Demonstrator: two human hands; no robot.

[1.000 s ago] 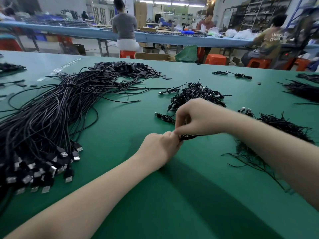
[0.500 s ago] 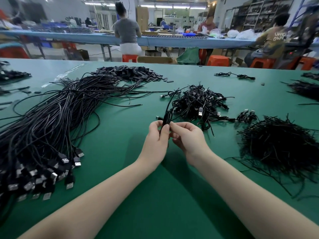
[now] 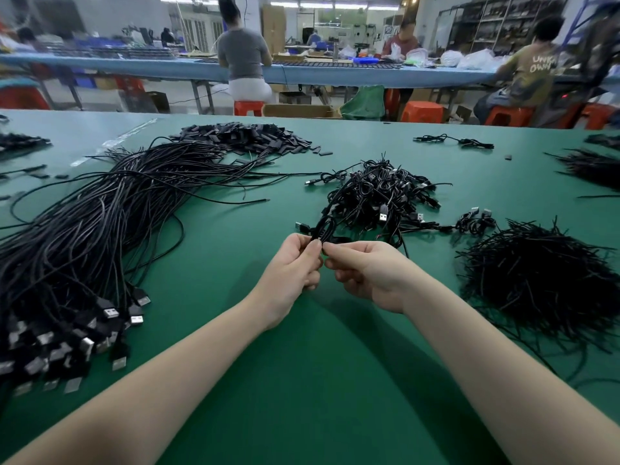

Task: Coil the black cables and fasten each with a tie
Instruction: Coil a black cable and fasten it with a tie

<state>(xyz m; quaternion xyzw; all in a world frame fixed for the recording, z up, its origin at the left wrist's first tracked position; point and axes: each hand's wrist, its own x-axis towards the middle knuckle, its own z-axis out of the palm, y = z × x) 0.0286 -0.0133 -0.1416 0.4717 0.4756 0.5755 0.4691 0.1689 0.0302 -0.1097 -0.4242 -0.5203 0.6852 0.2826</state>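
Note:
A coiled black cable (image 3: 324, 228) stands up between my two hands above the green table (image 3: 302, 380). My left hand (image 3: 295, 266) grips its lower end with thumb and fingers. My right hand (image 3: 365, 270) pinches the same spot from the right, where a thin tie seems to sit, too small to make out. A big bundle of loose black USB cables (image 3: 87, 250) lies at the left. Behind my hands sits a heap of coiled cables (image 3: 382, 196). A pile of black ties (image 3: 543, 273) lies at the right.
A heap of small black flat pieces (image 3: 248, 137) lies at the back of the table. One coiled cable (image 3: 456, 140) lies alone at the far right back. More black strands (image 3: 593, 166) lie by the right edge. People sit at a blue bench behind.
My hands have moved apart from a tight clasp low on the table and now hold the coil upright nearer the heap of coiled cables. The view has tilted slightly.

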